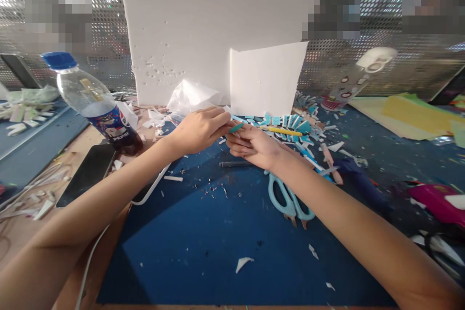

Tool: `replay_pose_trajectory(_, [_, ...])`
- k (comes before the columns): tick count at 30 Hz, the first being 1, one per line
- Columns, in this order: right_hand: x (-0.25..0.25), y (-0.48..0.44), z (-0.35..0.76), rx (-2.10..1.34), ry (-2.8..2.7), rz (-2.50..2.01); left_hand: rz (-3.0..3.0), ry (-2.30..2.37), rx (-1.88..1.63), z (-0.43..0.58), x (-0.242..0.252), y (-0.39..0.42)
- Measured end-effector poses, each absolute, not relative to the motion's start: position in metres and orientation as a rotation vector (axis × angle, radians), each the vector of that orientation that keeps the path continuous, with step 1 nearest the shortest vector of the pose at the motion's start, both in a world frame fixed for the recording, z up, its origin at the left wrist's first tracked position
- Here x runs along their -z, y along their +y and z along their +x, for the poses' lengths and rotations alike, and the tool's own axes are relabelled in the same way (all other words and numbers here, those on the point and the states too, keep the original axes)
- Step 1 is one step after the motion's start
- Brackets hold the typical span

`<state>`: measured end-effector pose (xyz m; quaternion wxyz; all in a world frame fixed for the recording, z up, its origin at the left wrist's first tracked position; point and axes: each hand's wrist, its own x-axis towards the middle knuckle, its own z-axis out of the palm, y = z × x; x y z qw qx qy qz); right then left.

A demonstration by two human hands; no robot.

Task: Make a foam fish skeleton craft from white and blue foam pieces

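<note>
My left hand (pixel 203 128) and my right hand (pixel 256 145) meet above the far part of a dark blue cutting mat (pixel 189 247). Between their fingers is a small, thin teal strip (pixel 236 128). The left fingers are pinched together at its left end, while the right hand, palm partly turned up, has its fingers curled around it. A slim yellow tool (pixel 285 131), perhaps a craft knife, shows just behind the right hand; whether that hand touches it I cannot tell. Under the right forearm lie scissors with light blue handles (pixel 279 196). A dark rod (pixel 236 164) rests below the hands.
White boards (pixel 267 80) stand at the back, with a heap of blue and white scraps (pixel 305 123) before them. Left are a Pepsi bottle (pixel 105 118) and a black phone (pixel 89 174). At right stand a clear bottle (pixel 348 85), yellow sheets (pixel 417 111) and a magenta object (pixel 439 201).
</note>
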<state>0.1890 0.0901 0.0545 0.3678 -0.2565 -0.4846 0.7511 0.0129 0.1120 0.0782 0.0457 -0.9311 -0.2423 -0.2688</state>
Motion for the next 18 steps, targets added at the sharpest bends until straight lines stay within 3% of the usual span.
replay_pose_trajectory(12, [-0.053,0.087,0.182,-1.845,-1.261,-0.682,-2.889,-0.747,1.016,0.016,-0.077,0.107])
replay_pose_trajectory(18, [-0.055,0.087,0.185,-1.370,-1.446,-0.811,-2.971,-0.949,1.347,0.009,-0.093,0.106])
